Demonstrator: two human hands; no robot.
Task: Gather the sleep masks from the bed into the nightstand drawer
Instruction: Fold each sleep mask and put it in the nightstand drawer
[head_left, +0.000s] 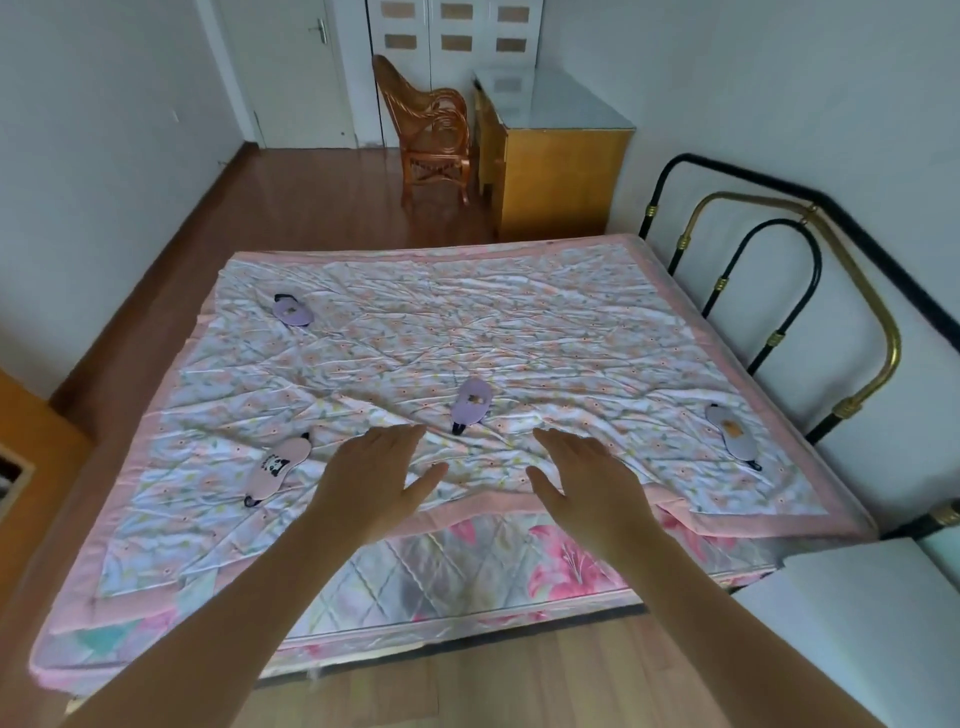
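Several sleep masks lie on the floral quilt of the bed (519, 322). A purple mask (292, 310) is at the far left, another purple mask (470, 404) sits near the middle, a pink panda mask (276, 468) lies near the left front, and a grey-lilac mask (736, 434) is at the right. My left hand (371, 480) and my right hand (589, 480) hover open, palms down, over the quilt's front edge, just short of the middle purple mask. Neither hand holds anything.
A white nightstand top (862, 618) stands at the lower right beside the black-and-brass bed frame (810, 291). A wooden cabinet edge (31, 447) is at the left. Beyond the bed are a rattan chair (431, 130) and a yellow desk (556, 156).
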